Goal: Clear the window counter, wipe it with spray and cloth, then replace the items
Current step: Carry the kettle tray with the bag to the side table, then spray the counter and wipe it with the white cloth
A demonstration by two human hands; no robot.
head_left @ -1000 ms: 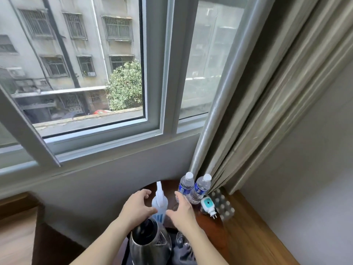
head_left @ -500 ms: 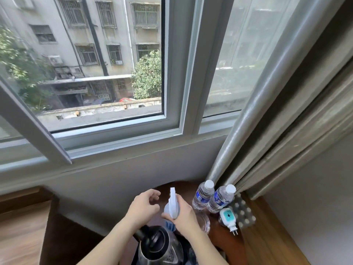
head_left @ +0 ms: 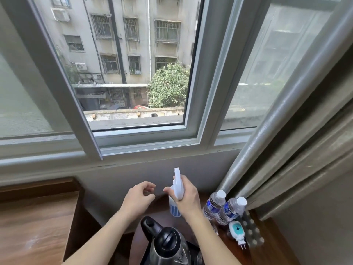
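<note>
The left hand (head_left: 138,197) hovers with fingers loosely curled, holding nothing, just left of the spray (head_left: 177,190). The right hand (head_left: 186,197) grips the spray by its neck, long axis upright, lifted above the counter (head_left: 265,243). Kettle (head_left: 168,245) sits below the hands; two bottles (head_left: 222,207) and a plug (head_left: 236,230) crowd the right; open room lies leftward.

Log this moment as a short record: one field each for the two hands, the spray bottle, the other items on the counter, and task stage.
right hand: grips the spray bottle, lifted, nozzle up
left hand: beside it, fingers loosely curled, holds nothing
counter: kettle, two water bottles, plug-in device, blister pack
cloth: cannot tell
task stage: counter not yet cleared
</note>
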